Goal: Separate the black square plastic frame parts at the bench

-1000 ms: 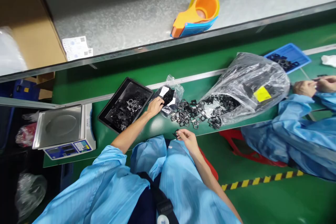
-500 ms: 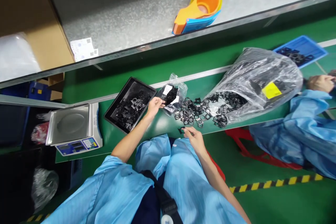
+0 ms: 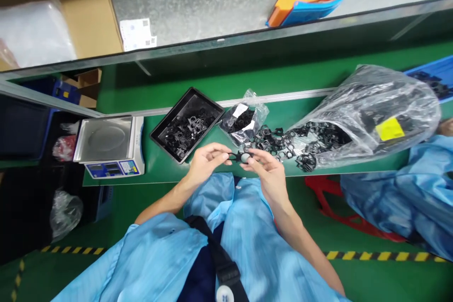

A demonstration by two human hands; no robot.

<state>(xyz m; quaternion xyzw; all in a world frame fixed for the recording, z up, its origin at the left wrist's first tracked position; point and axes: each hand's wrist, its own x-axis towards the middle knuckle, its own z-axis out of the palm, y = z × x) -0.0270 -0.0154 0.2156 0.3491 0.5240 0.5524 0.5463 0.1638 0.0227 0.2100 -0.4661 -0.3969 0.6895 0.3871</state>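
Observation:
Between my two hands, over the table's front edge, is a small black plastic part with ring-shaped ends (image 3: pixel 239 155). My left hand (image 3: pixel 209 160) pinches its left end, and my right hand (image 3: pixel 267 170) pinches the right end. Just beyond the hands lies a clear bag of black parts (image 3: pixel 244 120) with white labels. Right of that bag spreads a loose pile of black ring parts (image 3: pixel 271 141), reaching into the mouth of a large clear plastic bag (image 3: pixel 375 104). To the left, a black tray (image 3: pixel 166 146) holds many similar parts.
A weighing scale (image 3: pixel 109 144) stands at the table's left end. An orange and blue tape dispenser (image 3: pixel 304 0) sits on the raised shelf. At right are a blue bin (image 3: pixel 439 71), a co-worker's blue sleeve (image 3: pixel 428 165) and a red stool (image 3: pixel 329 198).
My left hand has come away from the small bag toward me. My right hand has lifted the black part, and both hands now hold it. The view has shifted left.

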